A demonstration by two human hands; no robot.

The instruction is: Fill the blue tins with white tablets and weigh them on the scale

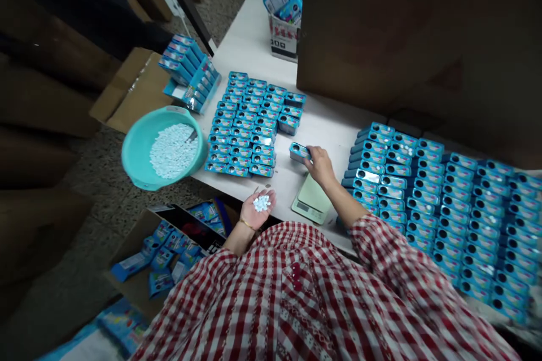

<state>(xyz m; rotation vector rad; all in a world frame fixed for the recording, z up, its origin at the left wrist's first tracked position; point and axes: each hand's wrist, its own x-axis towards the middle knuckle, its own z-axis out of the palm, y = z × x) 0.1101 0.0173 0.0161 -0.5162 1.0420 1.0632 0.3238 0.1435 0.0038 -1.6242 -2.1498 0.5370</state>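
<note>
Your left hand [250,215] lies palm up, its fingers loosely curled under a heap of small, smooth white pellets [261,203]. Your right hand [322,169] has its fingers clamped on the near right end of a slim, glossy blue box [298,151], over the matt white tabletop [328,124], behind a flat, pale green scale [314,202]. A round turquoise plastic basin [134,164] holds more pellets. The box's printing is too small to read.

Big brown carton [406,39] on white table [248,28]; dark post [186,0] by table edge; other cartons [34,96] far left; speckled floor [112,194]
</note>
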